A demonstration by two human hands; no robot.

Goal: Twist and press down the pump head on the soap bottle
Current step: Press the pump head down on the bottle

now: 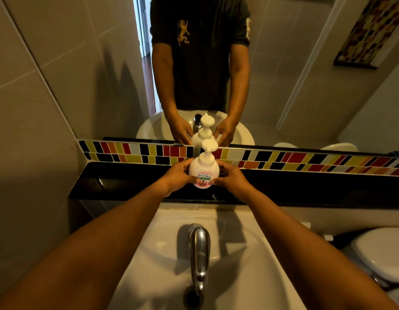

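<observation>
The head view is showing a person standing at a bathroom sink [250, 242], reaching both arms forward over the tap [200, 251] to a dark ledge [127, 182] beneath the mirror [216, 63]. The soap bottle [204, 170] is standing upright on that ledge, just in front of a band of coloured tiles [306, 161], and both hands are cupping its round white body: the left hand [177, 176] is curling around one side and the right hand [231, 177] around the other, fingers partly closed and touching the plastic. The pump head [209, 146] is sitting raised and untouched above them. This appears to be the steadying step, with the twist not yet begun. Next, one hand would likely need to move up to grip the pump head while the other is holding the bottle firm against turning.
</observation>
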